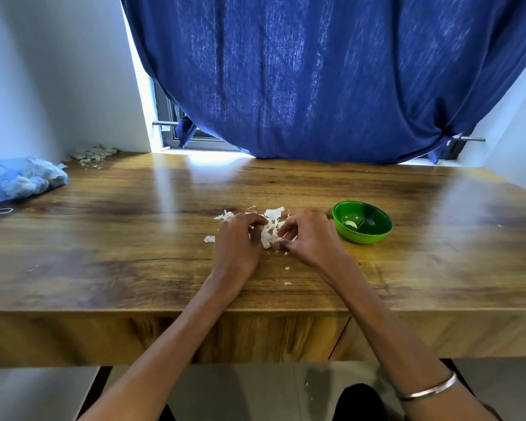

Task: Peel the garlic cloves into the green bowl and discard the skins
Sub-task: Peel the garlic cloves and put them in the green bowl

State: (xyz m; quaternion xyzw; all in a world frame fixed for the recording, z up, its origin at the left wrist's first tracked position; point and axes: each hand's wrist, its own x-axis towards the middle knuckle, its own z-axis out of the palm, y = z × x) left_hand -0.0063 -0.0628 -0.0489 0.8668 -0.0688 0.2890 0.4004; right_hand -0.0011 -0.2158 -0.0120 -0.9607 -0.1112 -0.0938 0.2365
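From the head camera, both hands worked over a loose heap of white garlic skins lying near the middle of a wooden table. The left hand lay knuckles-up at the left edge of the heap, its fingers curled down into the skins; what lay under them was hidden, so whether they gripped a clove or only papery skin could not be told. The right hand sat just beside it on the heap's right edge, its thumb and forefinger brought together on a white strip of skin at the near side of the heap, the other fingers bent. A few small flakes lay scattered on the wood nearer the person. Just to the right of the right hand, apart from it, stood the green bowl, upright, with one pale peeled clove resting on its bottom. At the table's far left corner was a second pile of dry skins against the wall, and near it a blue mesh bag with pale lumps inside. A blue curtain hung over the window behind the table. A silver bangle circled the right forearm.
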